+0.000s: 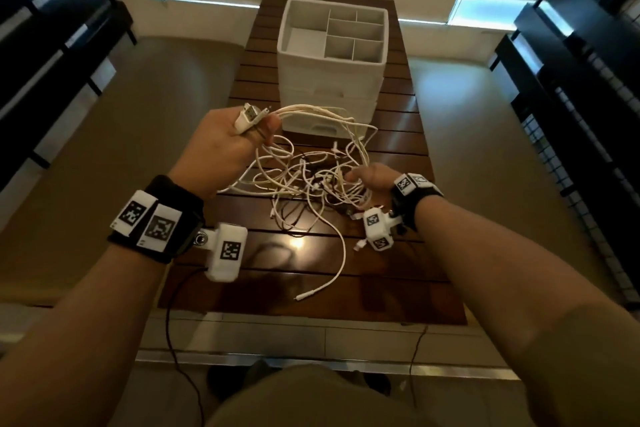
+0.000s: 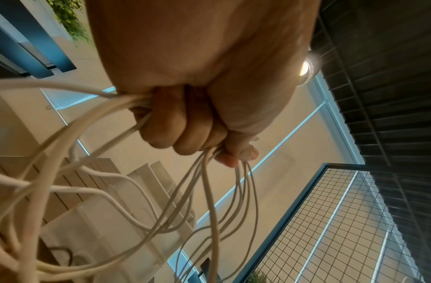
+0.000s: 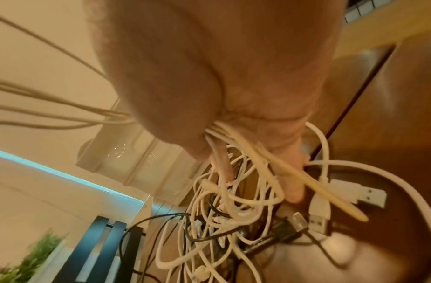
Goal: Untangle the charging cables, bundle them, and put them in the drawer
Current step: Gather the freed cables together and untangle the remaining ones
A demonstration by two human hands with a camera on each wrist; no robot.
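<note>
Left hand (image 1: 221,146) raised, fist closed round several strands and plug ends of tangled white and black charging cables (image 1: 304,180). Right hand (image 1: 372,180) low in the tangle, fingers (image 3: 293,189) curled round white strands. Tangle on dark slatted wooden tabletop (image 1: 398,156), before white plastic drawer organiser (image 1: 329,80).

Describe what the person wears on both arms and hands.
Both hands, left hand and right hand, are bare, with bare forearms and no sleeves. Each wrist carries a black wristband bearing white blocks printed with black-and-white square marker tags, plus a white boxy camera module, also tagged.
</note>
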